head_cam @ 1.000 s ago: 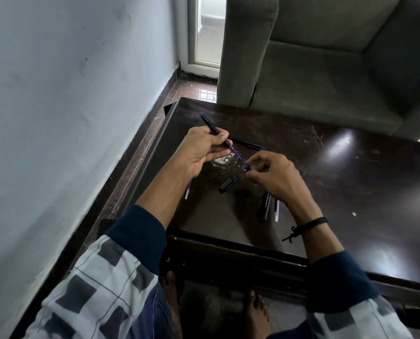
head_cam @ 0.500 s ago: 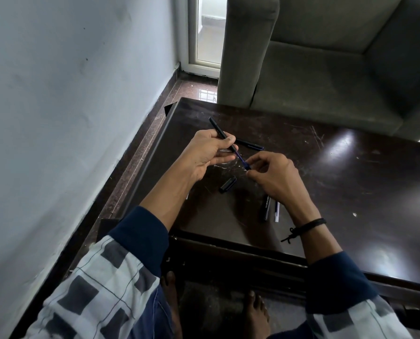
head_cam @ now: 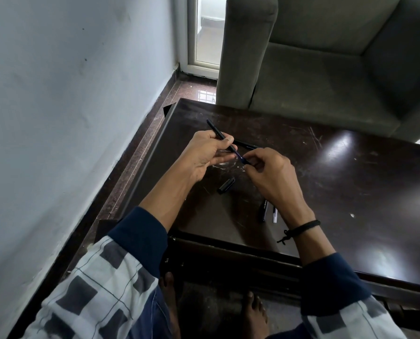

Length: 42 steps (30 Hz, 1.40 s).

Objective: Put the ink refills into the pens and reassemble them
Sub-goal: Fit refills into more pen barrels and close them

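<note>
1. While a grey armchair (head_cam: 314,77) stands just behind it, the dark desk (head_cam: 363,204) carries every loose part of the job.
2. Above the desk's left part, the left grip (head_cam: 204,155) is curled round a black pen barrel (head_cam: 217,130). The barrel tilts up and away to the left, with its lower end pointing toward the other hand.
3. Just beside it, the right grip (head_cam: 275,177) pinches the blue ink refill (head_cam: 239,155) narrowly between thumb and fingertips. The refill bridges the small gap between the 2 hands. Its far end looks entered in the barrel's mouth, though I cannot tell how deep.
4. On the desk, 1 black pen (head_cam: 246,144) lies just beyond the hands. Beside the right wrist, 2 slim pieces lie side by side: a printed black pen (head_cam: 264,211) and a clear tube (head_cam: 275,215).
5. A short black cap (head_cam: 226,185) lies on the desk below and between the hands, touching neither.
6. By my judgement, the step in hand is feeding the refill into the barrel. The next move calls for keeping refill and barrel in 1 line while the right grip pushes the refill home, then fetching the cap to close the pen. If the angle drifts, the thin refill could bend.
</note>
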{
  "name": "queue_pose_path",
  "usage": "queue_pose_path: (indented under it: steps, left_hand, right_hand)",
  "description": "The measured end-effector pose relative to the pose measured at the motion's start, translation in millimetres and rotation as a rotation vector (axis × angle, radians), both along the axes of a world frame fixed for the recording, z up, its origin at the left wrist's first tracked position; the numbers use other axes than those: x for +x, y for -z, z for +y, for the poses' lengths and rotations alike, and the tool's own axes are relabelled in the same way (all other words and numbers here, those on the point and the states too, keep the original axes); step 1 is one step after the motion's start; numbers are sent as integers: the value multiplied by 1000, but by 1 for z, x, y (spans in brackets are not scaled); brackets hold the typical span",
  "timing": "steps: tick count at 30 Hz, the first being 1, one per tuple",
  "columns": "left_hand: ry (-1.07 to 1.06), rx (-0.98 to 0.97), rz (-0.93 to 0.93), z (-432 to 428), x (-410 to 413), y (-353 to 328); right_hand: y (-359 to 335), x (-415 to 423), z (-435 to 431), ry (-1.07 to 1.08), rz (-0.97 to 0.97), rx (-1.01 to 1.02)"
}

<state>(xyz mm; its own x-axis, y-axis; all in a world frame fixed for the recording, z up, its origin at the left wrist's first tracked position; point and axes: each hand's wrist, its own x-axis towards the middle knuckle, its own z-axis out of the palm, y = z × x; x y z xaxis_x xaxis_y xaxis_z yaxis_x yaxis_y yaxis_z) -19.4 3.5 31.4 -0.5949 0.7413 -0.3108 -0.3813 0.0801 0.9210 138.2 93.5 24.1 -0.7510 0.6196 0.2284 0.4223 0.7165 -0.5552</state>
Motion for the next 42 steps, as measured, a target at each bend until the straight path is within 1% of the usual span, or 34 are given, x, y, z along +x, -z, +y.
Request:
queue_pose_path:
  steps: [3,6,19,25,31,38,42]
  left_hand:
    - [25,7,-3,-1,1,-1]
    - [37,4,5,0,4,-1]
    - [58,-1,14,0,8,1]
    - [59,34,-24,0,8,2]
    - [44,45,-36,1,7,2]
    - [40,49,-35,1,7,3]
    - [38,50,-36,1,6,4]
  right_hand:
    - [-1,-2,0,27,32,-100]
    - [-1,-1,0,47,54,-128]
    - [0,-2,0,46,72,-140]
    - [-3,-2,1,75,152,-327]
    - [-2,-3,1,70,153,-347]
    - [-1,-3,2,92,139,-311]
    - [-2,-3,3,86,133,-325]
